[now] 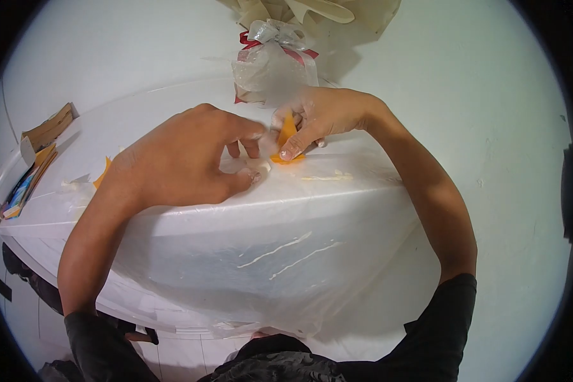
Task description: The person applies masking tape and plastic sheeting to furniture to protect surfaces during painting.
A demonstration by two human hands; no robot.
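My right hand (pixel 328 118) pinches a small orange piece (pixel 288 130), with its thumb pressed on the piece's lower part near the plastic-covered surface (pixel 363 172). White residue marks my fingertips. Just to the left, my left hand (pixel 194 156) has its thumb and fingers apart, with a gap between them; the fingertips are near a small whitish bit (pixel 263 167) on the plastic. A cream-coloured streak (pixel 328 176) lies on the plastic below my right hand.
A wrapped bouquet (pixel 274 60) with red and silver ribbon stands behind my hands. Books and papers (pixel 28 181) lie at the left end. Another orange piece (pixel 103 172) is beside my left wrist. Clear plastic hangs over the front edge, with pale streaks (pixel 277 250).
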